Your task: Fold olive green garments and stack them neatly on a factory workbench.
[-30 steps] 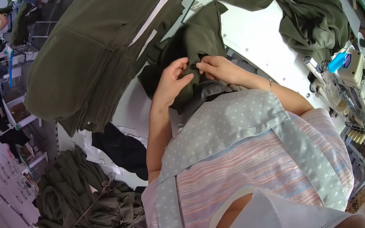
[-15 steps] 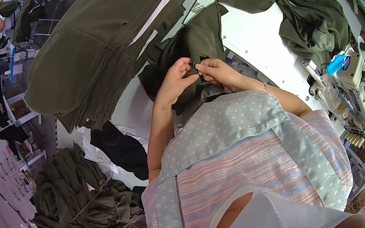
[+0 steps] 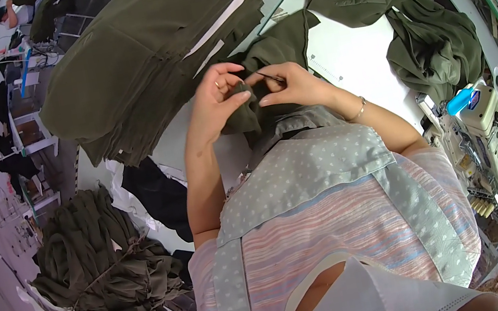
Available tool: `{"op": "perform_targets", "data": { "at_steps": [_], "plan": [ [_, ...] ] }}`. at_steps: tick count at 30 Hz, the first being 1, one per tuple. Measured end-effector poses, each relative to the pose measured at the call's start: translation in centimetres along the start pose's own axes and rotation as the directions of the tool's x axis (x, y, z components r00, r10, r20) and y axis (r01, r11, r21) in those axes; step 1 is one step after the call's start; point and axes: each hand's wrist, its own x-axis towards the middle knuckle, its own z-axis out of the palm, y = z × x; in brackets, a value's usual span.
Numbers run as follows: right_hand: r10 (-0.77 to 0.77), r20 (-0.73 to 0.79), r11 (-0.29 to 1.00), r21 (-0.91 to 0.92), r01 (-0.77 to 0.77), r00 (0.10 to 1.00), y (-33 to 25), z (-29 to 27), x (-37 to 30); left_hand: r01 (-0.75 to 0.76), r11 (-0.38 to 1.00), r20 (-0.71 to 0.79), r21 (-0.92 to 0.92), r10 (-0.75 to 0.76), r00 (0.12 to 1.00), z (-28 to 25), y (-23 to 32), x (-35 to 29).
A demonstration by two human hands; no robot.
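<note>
An olive-green garment piece (image 3: 273, 46) lies bunched in front of me, its near end drawn toward my body. My left hand (image 3: 217, 98) pinches a fold of this cloth between thumb and fingers. Close by on the right, my right hand (image 3: 290, 85) is curled around a thin, dark, pointed tool (image 3: 270, 76); its exact kind is too small to make out. Both hands are over the cloth just beyond my grey dotted apron (image 3: 302, 153), with a small gap between them.
A thick stack of olive-green cut pieces (image 3: 133, 63) lies at the far left. More olive cloth (image 3: 433, 49) is heaped on the white table (image 3: 350, 51). A sewing machine (image 3: 485, 134) stands at right. Bundled olive garments (image 3: 102, 268) and black cloth (image 3: 160, 198) are at left.
My hands, earlier together on the cloth, have moved apart. The left holds a fold up, and the thin dark tool now shows in my right hand. The view has shifted slightly.
</note>
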Motion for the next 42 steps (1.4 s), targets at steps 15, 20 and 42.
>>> {"op": "perform_targets", "data": {
  "at_steps": [15, 20, 42],
  "plan": [
    [-0.674, 0.085, 0.572, -0.568, 0.592, 0.734, -22.4, -7.3, 6.0, -0.179, 0.549, 0.019, 0.816, 0.285, 0.958, -5.3, 13.8, -4.1],
    [-0.579, 0.184, 0.676, -0.437, 0.594, 0.794, -24.5, -13.2, 5.7, -0.326, 0.552, -0.099, 0.768, 0.605, 0.79, -7.6, 22.6, -8.2],
    [-0.83, -0.261, 0.426, -0.868, 0.257, 0.494, -11.2, -25.6, 25.6, 0.301, -0.256, 0.047, 0.919, 0.828, 0.559, -17.3, 25.0, -9.1]
  ]
}}
